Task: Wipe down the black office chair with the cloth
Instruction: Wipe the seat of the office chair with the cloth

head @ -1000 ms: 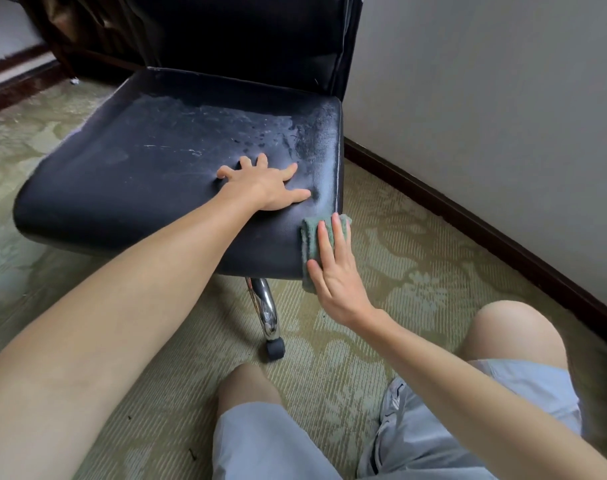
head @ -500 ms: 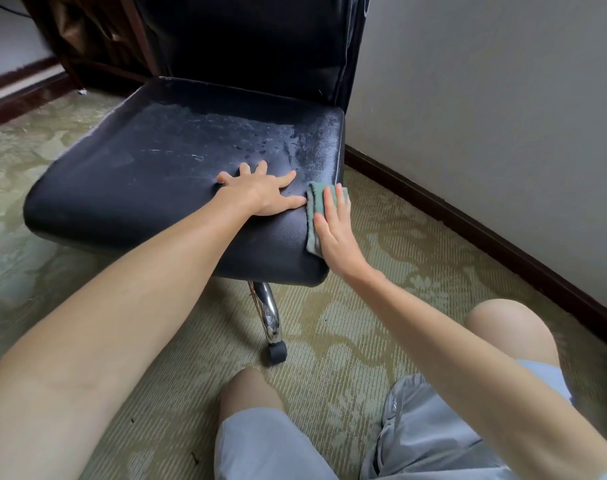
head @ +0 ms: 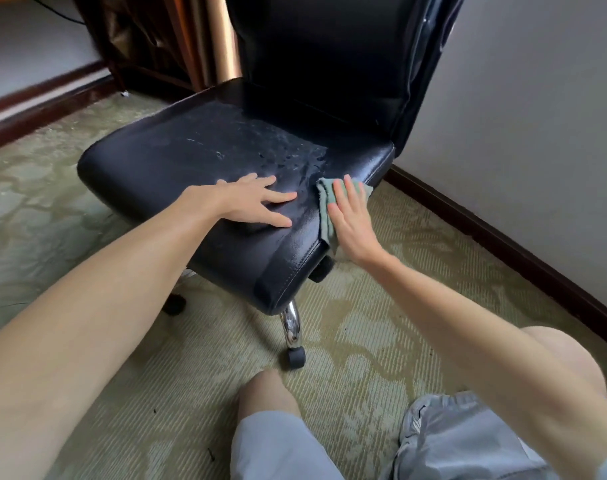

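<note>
The black office chair (head: 177, 168) fills the middle of the head view, its seat streaked with wet marks and its backrest rising behind. My left hand (head: 257, 204) lies flat on the seat with fingers spread, holding nothing. Just right of it, my right hand (head: 350, 223) presses a green cloth (head: 324, 202) against the seat's right side edge. The cloth is folded over that edge and partly hidden under my palm.
A chrome chair leg (head: 291, 323) ends in a black caster (head: 295, 357) on the patterned green carpet. A grey wall with a dark skirting board (head: 503, 244) runs close along the right. My knees and grey shorts are at the bottom. Brown furniture stands behind the chair.
My right hand has slid the cloth up from the seat's lower front-right corner along the right side edge. The view has shifted, showing more of the backrest. My left hand stays flat on the seat.
</note>
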Tool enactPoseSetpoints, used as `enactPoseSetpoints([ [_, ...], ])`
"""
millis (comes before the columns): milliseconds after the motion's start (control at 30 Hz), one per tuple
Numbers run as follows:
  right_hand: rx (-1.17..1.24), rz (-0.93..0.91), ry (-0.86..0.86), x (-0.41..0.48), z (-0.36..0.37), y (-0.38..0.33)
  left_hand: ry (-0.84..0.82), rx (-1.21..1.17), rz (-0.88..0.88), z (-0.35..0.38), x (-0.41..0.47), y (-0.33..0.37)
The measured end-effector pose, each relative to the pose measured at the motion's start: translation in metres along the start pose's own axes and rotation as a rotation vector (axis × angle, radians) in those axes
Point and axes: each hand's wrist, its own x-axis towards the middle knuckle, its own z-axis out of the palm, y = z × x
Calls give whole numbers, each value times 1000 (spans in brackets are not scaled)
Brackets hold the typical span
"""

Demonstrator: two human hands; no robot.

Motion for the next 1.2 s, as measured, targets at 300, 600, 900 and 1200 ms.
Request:
enactPoseSetpoints([
  [300, 34, -40, 55, -51, 47, -57, 170, -72, -159, 1, 12, -14],
  [600, -231, -197, 41, -17, 25, -33, 122, -33, -142, 6, 12, -50],
  [900, -203, 83, 116, 29, -1, 16, 130, -29, -140, 6, 10, -41],
  [1200, -258, -147, 27, -6, 25, -31, 144, -63, -122, 7, 12, -53],
])
